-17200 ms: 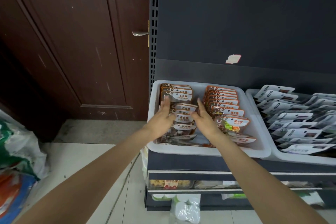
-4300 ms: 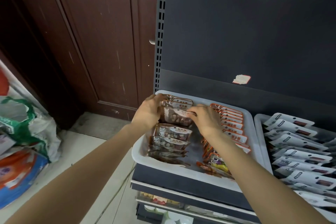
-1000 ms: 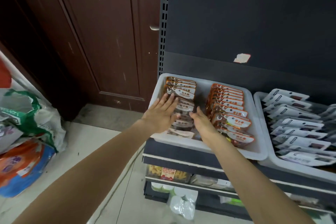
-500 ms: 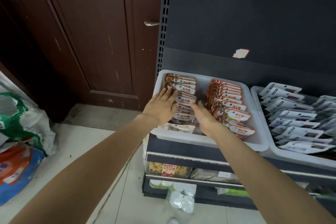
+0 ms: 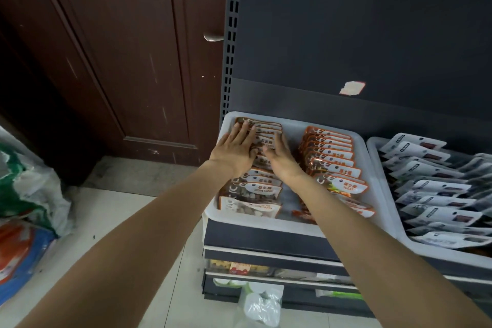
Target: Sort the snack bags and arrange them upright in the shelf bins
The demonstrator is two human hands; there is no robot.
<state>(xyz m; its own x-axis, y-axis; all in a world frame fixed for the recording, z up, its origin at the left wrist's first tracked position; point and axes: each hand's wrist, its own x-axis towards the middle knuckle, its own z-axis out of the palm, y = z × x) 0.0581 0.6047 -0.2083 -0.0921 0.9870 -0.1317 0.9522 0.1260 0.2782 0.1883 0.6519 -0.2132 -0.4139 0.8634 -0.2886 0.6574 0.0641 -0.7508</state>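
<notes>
A white bin (image 5: 292,222) on the shelf holds two rows of snack bags. The left row is brown stone candy bags (image 5: 262,189), leaning back one behind another. The right row is orange sugar bags (image 5: 338,168), stacked the same way. My left hand (image 5: 234,150) lies flat with straight fingers on the left side of the brown row near its back. My right hand (image 5: 281,158) presses flat on the same row from the right. Between the hands, the middle bags of that row are partly hidden.
A second white bin (image 5: 383,194) with white snack bags (image 5: 436,189) stands to the right. A brown door (image 5: 119,61) is at the left, plastic sacks (image 5: 24,208) lie on the floor, and lower shelves (image 5: 266,269) hold more goods.
Both hands have slid further back along the brown row, from its middle toward the rear bags. The front brown bags now show uncovered.
</notes>
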